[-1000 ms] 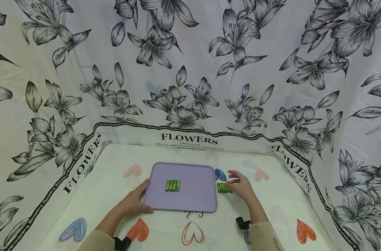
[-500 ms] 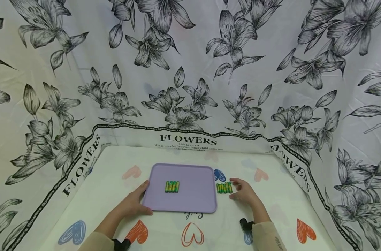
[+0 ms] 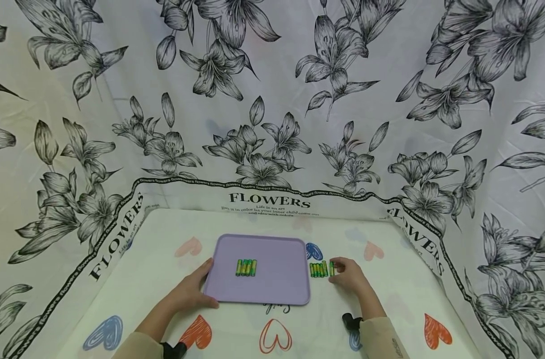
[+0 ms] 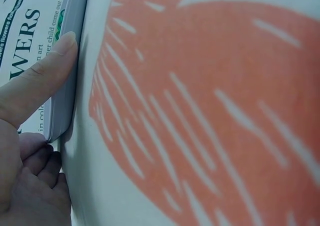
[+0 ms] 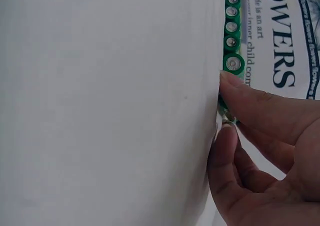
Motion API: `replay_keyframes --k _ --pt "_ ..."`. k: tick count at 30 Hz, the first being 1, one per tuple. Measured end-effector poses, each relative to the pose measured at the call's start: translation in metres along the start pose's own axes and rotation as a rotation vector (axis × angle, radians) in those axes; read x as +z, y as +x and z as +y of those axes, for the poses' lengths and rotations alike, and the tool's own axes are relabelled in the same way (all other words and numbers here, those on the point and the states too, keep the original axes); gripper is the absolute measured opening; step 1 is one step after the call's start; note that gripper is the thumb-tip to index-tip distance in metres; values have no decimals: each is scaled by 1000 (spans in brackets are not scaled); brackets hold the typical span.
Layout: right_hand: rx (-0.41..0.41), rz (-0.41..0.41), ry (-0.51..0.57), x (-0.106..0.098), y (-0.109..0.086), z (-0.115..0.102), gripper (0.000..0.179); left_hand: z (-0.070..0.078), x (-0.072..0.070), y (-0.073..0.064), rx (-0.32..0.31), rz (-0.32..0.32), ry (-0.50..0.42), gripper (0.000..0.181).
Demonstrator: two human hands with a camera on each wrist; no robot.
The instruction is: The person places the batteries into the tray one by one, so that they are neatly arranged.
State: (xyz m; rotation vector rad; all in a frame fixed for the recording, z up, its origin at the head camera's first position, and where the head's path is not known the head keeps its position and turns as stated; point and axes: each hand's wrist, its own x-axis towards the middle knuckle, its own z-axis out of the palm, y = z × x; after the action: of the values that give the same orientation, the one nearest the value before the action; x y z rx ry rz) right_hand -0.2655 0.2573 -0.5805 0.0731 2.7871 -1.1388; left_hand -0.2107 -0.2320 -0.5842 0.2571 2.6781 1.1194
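A shallow lilac tray [image 3: 276, 271] lies on the table with a row of several green-and-yellow batteries [image 3: 246, 268] on it. My left hand [image 3: 192, 289] grips the tray's near left corner, thumb along the near wall [image 4: 67, 86] in the left wrist view. Just right of the tray, a second row of batteries [image 3: 318, 269] stands side by side on the cloth, flat silver ends showing in the right wrist view. Between thumb and fingers my right hand [image 3: 349, 275] pinches one battery [image 3: 332, 268], a small gap apart from that row; the fingers mostly hide it in the right wrist view.
A white cloth with printed hearts [image 3: 275, 335] covers the table. Behind and at both sides hangs a curtain with black lily drawings [image 3: 263, 169] and a "FLOWERS" border [image 3: 270, 200]. Black wrist devices [image 3: 352, 321] sit at the sleeves.
My right hand has drawn back from over the right row to its right end, and the end battery now stands apart from the row in its fingers. The left hand keeps its place on the tray.
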Motion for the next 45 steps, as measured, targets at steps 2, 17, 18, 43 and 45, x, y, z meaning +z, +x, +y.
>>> replay_keyframes --k 2,17,18,43,45 --pt "15 12 18 -1 -2 -1 58 0 0 0 -1 0 -2 136" --pt "-36 38 131 -8 -7 -24 58 0 2 0 -8 -4 -2 137" --pt "-39 34 139 -8 -8 -28 58 0 2 0 -6 -3 -1 137" --pt "-170 -54 188 22 -13 -90 59 1 1 -1 -26 0 -1 137" --pt "-183 -60 190 28 -12 -95 58 1 1 -1 -25 0 -7 136"
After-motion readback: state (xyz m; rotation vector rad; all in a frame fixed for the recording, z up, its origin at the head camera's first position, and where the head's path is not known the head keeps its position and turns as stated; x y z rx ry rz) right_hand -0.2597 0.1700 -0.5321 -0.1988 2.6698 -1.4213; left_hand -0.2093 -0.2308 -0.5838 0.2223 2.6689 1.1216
